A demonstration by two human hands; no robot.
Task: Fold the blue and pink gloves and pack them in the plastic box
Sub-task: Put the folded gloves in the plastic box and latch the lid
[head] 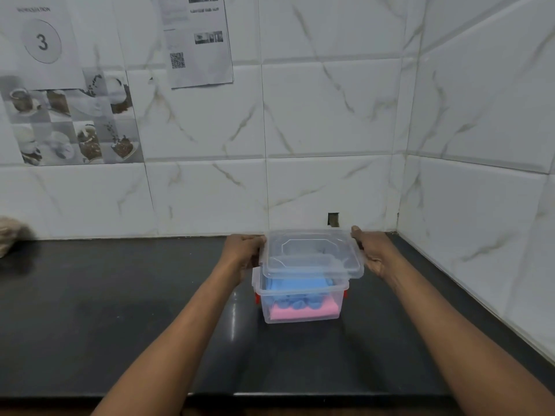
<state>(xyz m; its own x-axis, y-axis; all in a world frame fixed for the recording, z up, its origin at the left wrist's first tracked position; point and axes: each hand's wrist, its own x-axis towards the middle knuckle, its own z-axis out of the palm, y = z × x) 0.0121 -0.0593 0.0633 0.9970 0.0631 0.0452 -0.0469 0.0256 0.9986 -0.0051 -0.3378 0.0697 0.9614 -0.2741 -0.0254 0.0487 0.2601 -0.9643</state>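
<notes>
A clear plastic box [300,318] with red side clips stands on the black counter [120,310]. Inside it the folded blue glove [297,285] lies on top of the folded pink glove [303,313]. A clear lid [312,253] hovers just above the box, shifted toward the wall and slightly tilted. My left hand [243,253] grips the lid's left edge. My right hand [371,250] grips its right edge.
White marble-look tiled walls meet in a corner at the right, close behind the box. Printed sheets hang on the wall at upper left. A blurred beige object [10,238] sits at the counter's far left. The counter's front edge runs along the bottom.
</notes>
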